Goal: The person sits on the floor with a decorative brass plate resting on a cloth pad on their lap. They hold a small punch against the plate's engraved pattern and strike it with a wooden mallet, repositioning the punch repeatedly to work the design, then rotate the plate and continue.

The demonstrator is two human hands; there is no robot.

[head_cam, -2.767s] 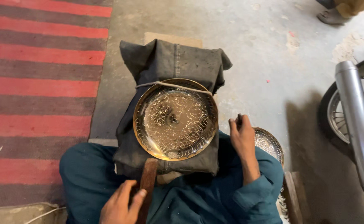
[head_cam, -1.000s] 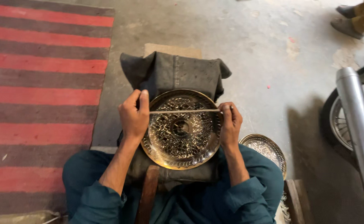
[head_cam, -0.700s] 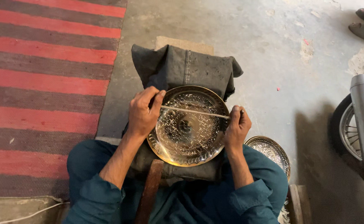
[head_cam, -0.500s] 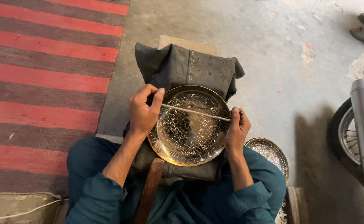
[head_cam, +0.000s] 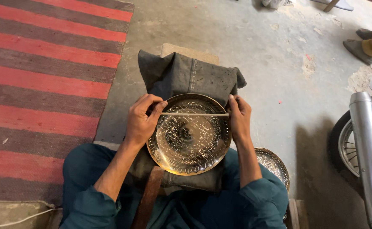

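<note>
- Left hand [head_cam: 141, 121] and right hand [head_cam: 239, 116] pinch opposite ends of a thin rod [head_cam: 194, 114], keeping it level.
- Below their fingers, the engraved brass plate [head_cam: 189, 135] rests cushioned on a dark cloth pad [head_cam: 186, 74].

soft even daylight, sharp focus

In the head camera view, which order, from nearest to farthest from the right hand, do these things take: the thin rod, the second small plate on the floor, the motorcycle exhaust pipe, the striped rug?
1. thin rod: its end is in the right hand.
2. small plate: on the floor, beside the right forearm.
3. exhaust pipe: far right.
4. striped rug: left side, past the left hand.
</note>
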